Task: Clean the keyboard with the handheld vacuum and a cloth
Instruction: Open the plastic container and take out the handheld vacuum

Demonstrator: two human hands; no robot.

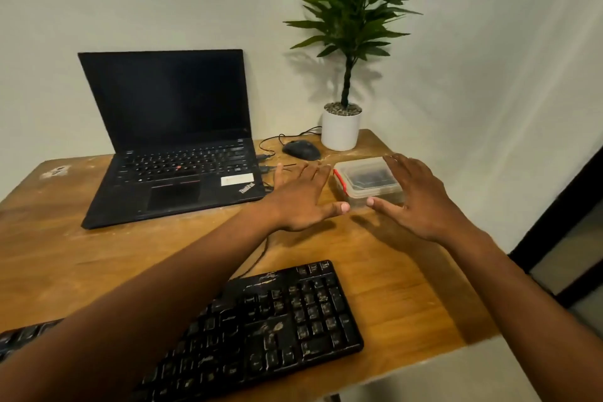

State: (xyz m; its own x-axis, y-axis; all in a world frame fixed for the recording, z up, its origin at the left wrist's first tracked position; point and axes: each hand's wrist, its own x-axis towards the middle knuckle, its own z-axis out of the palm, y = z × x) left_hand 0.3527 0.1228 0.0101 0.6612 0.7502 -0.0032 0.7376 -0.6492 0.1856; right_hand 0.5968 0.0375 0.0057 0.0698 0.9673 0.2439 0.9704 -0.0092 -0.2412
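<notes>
A: Head view: where's the keyboard (261, 320) lying?

B: Near edge of the worktop (408, 277), black, stiff, keys smeared with pale grime. Probably light; better taken by its ends.

A: And each grip?

B: Left hand (301, 197) and right hand (421, 199) are hovering spread, flanking the far plastic container (367, 180), holding nothing.

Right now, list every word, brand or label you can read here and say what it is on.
"ThinkPad": on the laptop, printed at its front right corner.
White sticker beside that: too blurred to read.
Laptop key legends: too small.
Keyboard key legends: worn and blurred, unreadable.
Plastic box: no readable text.
</notes>
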